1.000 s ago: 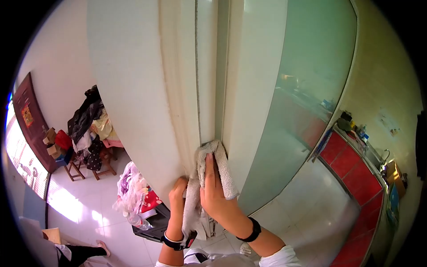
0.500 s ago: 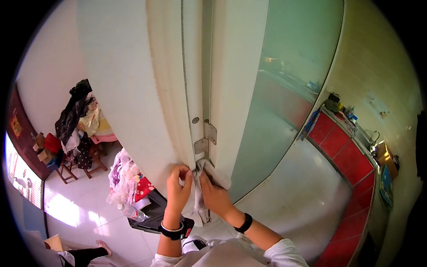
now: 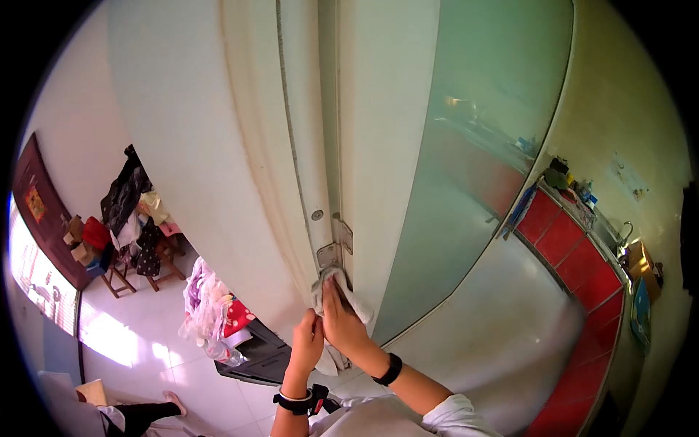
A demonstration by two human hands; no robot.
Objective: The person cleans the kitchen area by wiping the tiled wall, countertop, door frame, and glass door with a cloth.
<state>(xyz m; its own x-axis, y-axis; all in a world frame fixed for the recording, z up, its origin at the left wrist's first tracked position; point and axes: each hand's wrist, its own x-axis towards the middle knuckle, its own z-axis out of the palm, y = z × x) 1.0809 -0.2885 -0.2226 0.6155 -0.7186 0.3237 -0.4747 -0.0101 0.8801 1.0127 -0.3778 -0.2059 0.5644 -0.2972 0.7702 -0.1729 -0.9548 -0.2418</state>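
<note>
A light grey cloth (image 3: 359, 306) is bunched in the gap of the white door frame, just below a metal hinge (image 3: 329, 255). My right hand (image 3: 344, 324) presses the cloth there with its fingers together and pointing up. Just left of it, my left hand (image 3: 307, 341) is closed beside the frame's edge, its fingertips near the cloth; what it pinches is hidden. The cloth's lower end (image 3: 331, 362) hangs beneath my hands.
Frosted glass (image 3: 480, 146) stands right of the frame, with a red-tiled counter (image 3: 575, 251) beyond. At left are a black crate (image 3: 266, 357) with bags, a stool (image 3: 116, 280) under piled clothes, and another person's leg (image 3: 145, 416).
The cloth and my right hand have moved down the door gap, uncovering the hinge. My left hand has moved lower too. The view has shifted slightly.
</note>
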